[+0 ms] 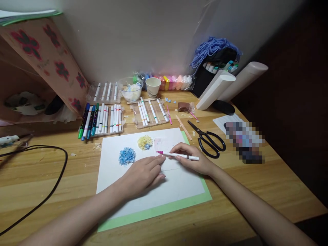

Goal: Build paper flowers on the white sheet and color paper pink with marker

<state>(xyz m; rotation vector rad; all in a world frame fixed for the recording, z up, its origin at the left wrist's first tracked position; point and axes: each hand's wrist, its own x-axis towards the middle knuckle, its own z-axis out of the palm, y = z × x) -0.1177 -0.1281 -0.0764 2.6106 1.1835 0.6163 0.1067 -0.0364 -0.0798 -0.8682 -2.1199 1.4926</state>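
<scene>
A white marker (176, 155) with a pink tip and a dark band near its rear is gripped in my right hand (193, 157). The marker points left, over a small piece of paper (161, 141) with faint pink marks. My left hand (146, 171) lies on the sheets with its fingers stretched out, fingertips close to the marker's tip. Beneath is a large white sheet (118, 201) on a light green one (153, 213). A blue shredded clump (127, 156) and a yellow one (145, 142) with some blue sit on the white sheet.
Black scissors (208, 138) and a wooden stick (183, 127) lie to the right. Behind are marker cases (150, 112), a clear bowl (130, 90), a paper cup (153, 87) and packed coloured clay (174, 82). A black cable (65, 164) curves at left.
</scene>
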